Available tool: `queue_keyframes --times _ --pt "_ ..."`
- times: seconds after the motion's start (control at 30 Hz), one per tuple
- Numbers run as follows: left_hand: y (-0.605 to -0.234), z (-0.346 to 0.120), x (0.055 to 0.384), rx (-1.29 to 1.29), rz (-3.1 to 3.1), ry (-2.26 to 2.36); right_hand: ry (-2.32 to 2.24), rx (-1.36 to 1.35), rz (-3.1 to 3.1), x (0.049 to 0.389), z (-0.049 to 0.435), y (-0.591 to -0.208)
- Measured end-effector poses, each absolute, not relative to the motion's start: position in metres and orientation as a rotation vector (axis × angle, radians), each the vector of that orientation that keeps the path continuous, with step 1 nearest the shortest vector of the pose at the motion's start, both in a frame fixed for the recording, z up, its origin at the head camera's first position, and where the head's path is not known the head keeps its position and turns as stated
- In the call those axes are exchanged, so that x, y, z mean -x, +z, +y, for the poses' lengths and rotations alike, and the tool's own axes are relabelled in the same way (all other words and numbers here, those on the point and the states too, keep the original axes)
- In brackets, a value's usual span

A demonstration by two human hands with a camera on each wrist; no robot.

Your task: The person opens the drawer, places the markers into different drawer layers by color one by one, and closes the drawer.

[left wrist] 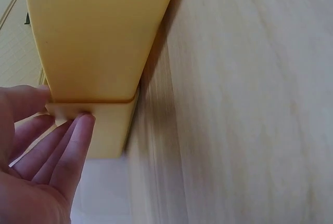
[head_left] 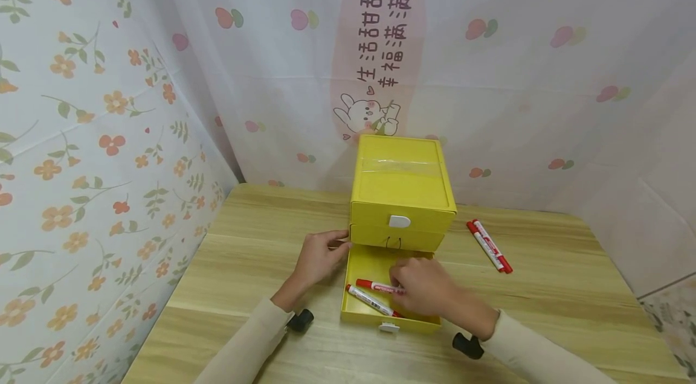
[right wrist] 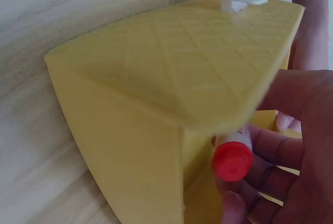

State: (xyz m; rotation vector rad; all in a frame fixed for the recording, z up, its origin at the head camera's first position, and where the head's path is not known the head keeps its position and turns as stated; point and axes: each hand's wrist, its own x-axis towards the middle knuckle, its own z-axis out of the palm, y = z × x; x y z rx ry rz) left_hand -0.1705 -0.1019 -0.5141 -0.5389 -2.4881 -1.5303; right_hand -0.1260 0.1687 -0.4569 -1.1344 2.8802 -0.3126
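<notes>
A yellow drawer box stands on the table with its lower drawer pulled out toward me. My left hand is at the box's left front corner. In the left wrist view its fairly straight fingers touch the side edge where the box meets the drawer. My right hand reaches into the drawer, fingers curled round the right end of a red-and-white whiteboard marker. Its red end shows between the fingers in the right wrist view. A second marker lies nearer the drawer front.
Two more red-and-white markers lie side by side on the wooden table, right of the box. The closed upper drawer has a white pull tab; another tab is on the lower drawer's front. Printed curtains hang behind and left.
</notes>
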Motion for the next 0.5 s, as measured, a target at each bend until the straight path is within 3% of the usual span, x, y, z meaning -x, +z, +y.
queue_keyframes --times 0.5 --pt "-0.5161 -0.102 0.1722 0.558 -2.456 -1.485 -0.251 1.138 2.848 0.1223 0.1624 -0.4666"
